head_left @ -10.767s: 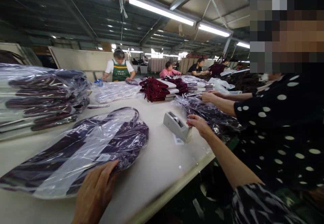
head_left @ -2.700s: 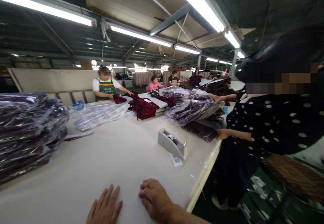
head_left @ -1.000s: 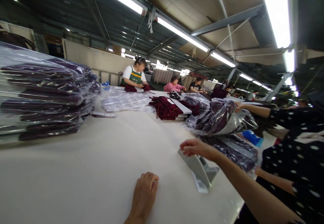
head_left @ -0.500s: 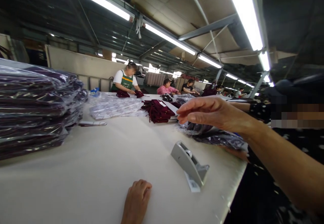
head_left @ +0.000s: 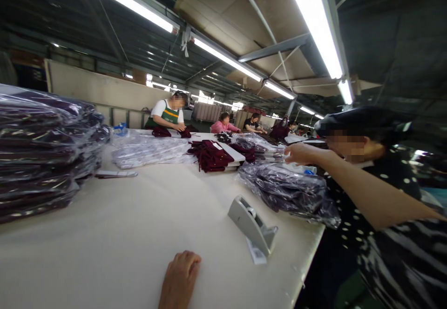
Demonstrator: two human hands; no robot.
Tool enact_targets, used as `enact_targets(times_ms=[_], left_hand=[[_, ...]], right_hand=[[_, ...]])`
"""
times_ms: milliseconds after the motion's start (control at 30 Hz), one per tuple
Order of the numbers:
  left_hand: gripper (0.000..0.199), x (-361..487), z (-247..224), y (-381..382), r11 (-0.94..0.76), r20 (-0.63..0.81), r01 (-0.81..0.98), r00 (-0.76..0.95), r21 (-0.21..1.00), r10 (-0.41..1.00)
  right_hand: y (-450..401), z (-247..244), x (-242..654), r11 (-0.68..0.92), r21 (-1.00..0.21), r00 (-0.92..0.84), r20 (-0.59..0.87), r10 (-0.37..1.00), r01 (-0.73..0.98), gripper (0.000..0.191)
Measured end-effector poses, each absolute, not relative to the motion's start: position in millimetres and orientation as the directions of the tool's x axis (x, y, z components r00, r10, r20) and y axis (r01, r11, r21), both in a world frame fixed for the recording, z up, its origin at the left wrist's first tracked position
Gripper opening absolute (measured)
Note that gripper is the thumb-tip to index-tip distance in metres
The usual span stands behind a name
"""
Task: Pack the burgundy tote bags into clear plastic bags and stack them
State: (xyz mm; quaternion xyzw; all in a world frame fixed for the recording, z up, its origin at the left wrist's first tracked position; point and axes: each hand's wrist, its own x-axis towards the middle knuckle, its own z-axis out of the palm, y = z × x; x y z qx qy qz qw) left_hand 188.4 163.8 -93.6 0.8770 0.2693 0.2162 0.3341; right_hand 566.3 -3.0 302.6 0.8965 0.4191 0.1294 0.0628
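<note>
My left hand (head_left: 179, 276) rests on the white table (head_left: 132, 234) near its front edge, its fingers curled in and no object showing in them. My right hand (head_left: 302, 154) is stretched out to the right, above the far side of a pile of plastic-wrapped dark garments (head_left: 286, 188); its fingers are bent and what they hold, if anything, cannot be made out. Between my hands stands a grey tape dispenser (head_left: 251, 225), tilted, with a white slip (head_left: 256, 253) beneath its near end.
A tall stack of bagged garments (head_left: 42, 155) stands at the left. Clear plastic bags (head_left: 150, 151) and maroon garments (head_left: 211, 155) lie across the far side. A person in a dotted top (head_left: 387, 174) is close at the right; other people work farther back.
My right hand has moved away and to the right, and its fingers are more bent. The view has shifted, uncovering the bagged pile and the person at the right. My left hand remains on the table.
</note>
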Motion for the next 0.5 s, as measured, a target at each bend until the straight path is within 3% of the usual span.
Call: enact_targets(times_ms=[200, 367, 500], left_hand=[[0.026, 188.3, -82.8, 158.0, -0.622, 0.161, 0.364, 0.763, 0.693, 0.626], [0.025, 189.2, -80.7, 158.1, -0.617, 0.155, 0.372, 0.759, 0.693, 0.632], [0.024, 189.6, -83.3, 160.1, -0.618, 0.157, 0.365, 0.763, 0.697, 0.627]], right_hand=[[-9.4, 213.6, 540.7, -0.614, 0.099, 0.622, -0.137, 0.771, 0.783, 0.021], [-10.4, 144.7, 476.8, -0.609, -0.2, 0.471, -0.468, 0.748, 0.767, 0.023], [-13.9, 117.7, 424.0, -0.612, -0.399, 0.296, -0.614, 0.732, 0.683, 0.034]])
